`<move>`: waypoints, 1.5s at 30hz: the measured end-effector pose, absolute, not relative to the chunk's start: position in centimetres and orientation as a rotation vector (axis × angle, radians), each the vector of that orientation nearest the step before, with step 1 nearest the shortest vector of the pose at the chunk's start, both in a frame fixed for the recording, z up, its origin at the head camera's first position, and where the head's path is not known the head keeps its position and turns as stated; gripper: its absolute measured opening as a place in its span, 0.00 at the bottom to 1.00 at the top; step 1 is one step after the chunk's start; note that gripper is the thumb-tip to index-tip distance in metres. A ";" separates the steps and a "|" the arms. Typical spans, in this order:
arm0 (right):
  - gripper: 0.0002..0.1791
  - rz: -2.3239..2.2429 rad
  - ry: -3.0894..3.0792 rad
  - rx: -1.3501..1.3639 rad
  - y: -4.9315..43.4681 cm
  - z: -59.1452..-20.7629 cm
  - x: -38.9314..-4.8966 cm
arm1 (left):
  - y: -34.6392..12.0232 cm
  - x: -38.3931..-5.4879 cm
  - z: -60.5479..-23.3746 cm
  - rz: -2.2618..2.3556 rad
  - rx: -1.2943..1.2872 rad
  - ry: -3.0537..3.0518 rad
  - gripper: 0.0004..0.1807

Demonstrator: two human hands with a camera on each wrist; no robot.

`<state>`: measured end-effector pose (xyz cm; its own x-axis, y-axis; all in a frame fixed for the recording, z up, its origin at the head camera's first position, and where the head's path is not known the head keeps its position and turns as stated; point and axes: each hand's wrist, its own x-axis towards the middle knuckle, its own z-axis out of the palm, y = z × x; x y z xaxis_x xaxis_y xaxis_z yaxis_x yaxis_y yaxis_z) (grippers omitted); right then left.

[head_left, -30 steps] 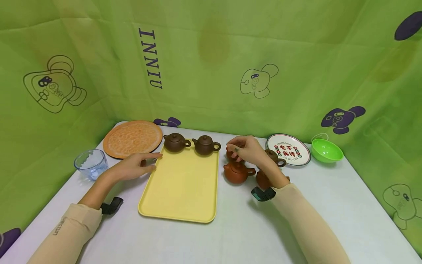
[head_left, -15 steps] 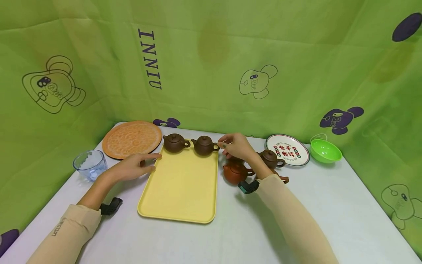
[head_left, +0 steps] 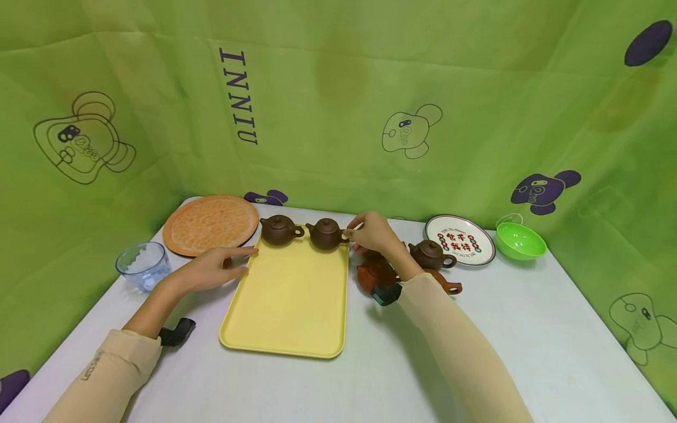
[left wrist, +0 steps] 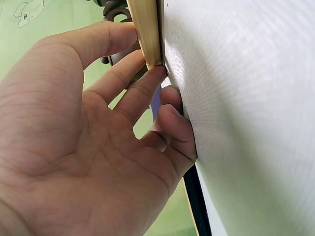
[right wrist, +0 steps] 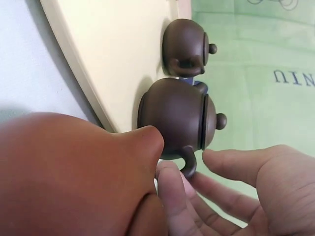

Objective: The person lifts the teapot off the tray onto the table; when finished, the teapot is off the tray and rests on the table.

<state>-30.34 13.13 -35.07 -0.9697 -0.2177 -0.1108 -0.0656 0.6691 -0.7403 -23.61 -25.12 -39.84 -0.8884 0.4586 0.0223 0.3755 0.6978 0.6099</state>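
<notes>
In the head view two dark brown teapots stand at the far end of a yellow tray (head_left: 291, 305), the left teapot (head_left: 278, 230) beside the right teapot (head_left: 326, 234). My right hand (head_left: 375, 232) is at the right teapot's handle (right wrist: 188, 162), fingertips right at it and the thumb straight beside the lid. At the tray's left edge my left hand (head_left: 211, 269) rests with extended thumb and fingers touching the rim (left wrist: 147, 42). Below the right wrist is a reddish teapot (head_left: 375, 275), large in the right wrist view; another behind it is mostly hidden by the hand.
Right of that wrist stand a dark teapot (head_left: 431, 254) and a partly covered reddish one (head_left: 446, 284). Farther right are a white plate (head_left: 441, 229) with red characters and a green bowl (head_left: 520, 242). At left are an orange round mat (head_left: 208, 223) and a blue glass bowl (head_left: 143, 265).
My right hand has moved left from over the reddish teapots to the handle of the right-hand dark teapot on the tray. The left hand has stayed at the tray's edge.
</notes>
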 end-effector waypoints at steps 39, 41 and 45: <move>0.17 -1.091 2.465 -0.193 12.8 -33.5 -31.7 | -24.9 -23.6 -39.8 0.952 0.677 2.769 0.27; 0.17 -1.092 2.473 -0.203 12.8 -33.6 -31.7 | -24.9 -23.6 -39.8 0.950 0.673 2.770 0.27; 0.17 -1.104 2.481 -0.207 12.8 -33.8 -31.8 | -25.0 -23.6 -39.9 0.950 0.671 2.771 0.28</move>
